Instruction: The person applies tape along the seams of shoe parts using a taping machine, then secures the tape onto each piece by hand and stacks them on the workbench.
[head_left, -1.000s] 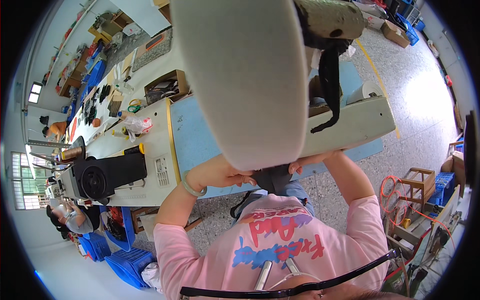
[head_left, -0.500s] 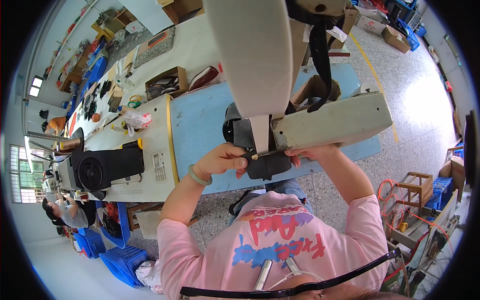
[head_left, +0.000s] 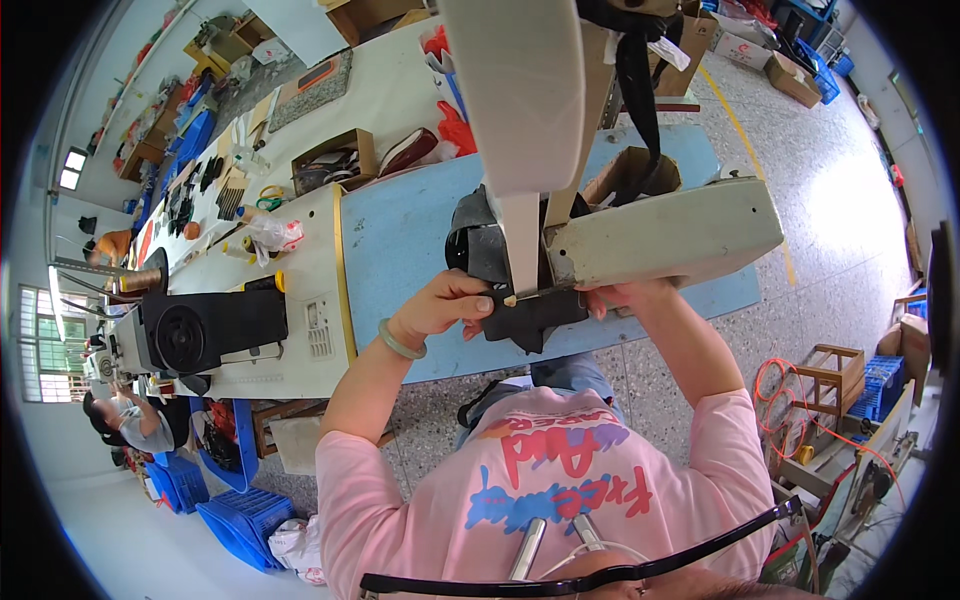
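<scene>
A dark grey, flexible piece of sheet material (head_left: 532,318) hangs at the near edge of the pale machine's narrow arm (head_left: 665,235), below its upright head (head_left: 519,245). My left hand (head_left: 447,305), with a green bangle on the wrist, pinches the piece's left edge between thumb and fingers. On the other side my right hand (head_left: 632,294) has its fingers at the right edge of the piece, close under the arm; that hand is partly hidden by the arm. More dark material (head_left: 478,240) curves up behind the machine head. The exact kind of piece cannot be made out.
The machine stands on a light-blue tabletop (head_left: 400,235). A black-covered sewing machine (head_left: 215,335) is at the left, with thread cones and a box of dark pieces (head_left: 335,160) farther back. Blue crates (head_left: 245,525) stand on the floor; another person (head_left: 140,415) sits far left.
My left hand has shifted slightly left and up, its edge of the dark piece rising with it. The piece's lower edge has changed shape. My right hand stays near the arm.
</scene>
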